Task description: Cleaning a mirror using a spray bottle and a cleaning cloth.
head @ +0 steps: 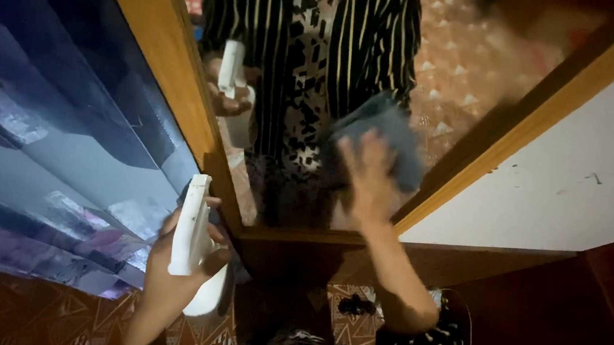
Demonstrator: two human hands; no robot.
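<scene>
A blue cloth [390, 139] is being pressed flat against the mirror [468, 68] by the right hand [369, 177]; an upright white spray bottle [195, 248], lower left, is being gripped by the left hand [175, 264].

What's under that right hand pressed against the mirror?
A blue cloth lies between the right hand and the mirror, its edges showing around the fingers. The glass beneath the cloth is hidden.

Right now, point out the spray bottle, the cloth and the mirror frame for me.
spray bottle [191, 236], head view, on its white neck above the left hand.
cloth [387, 128], head view, on the blue fabric above the right hand's fingers.
mirror frame [163, 52], head view, on its left wooden edge.
</scene>
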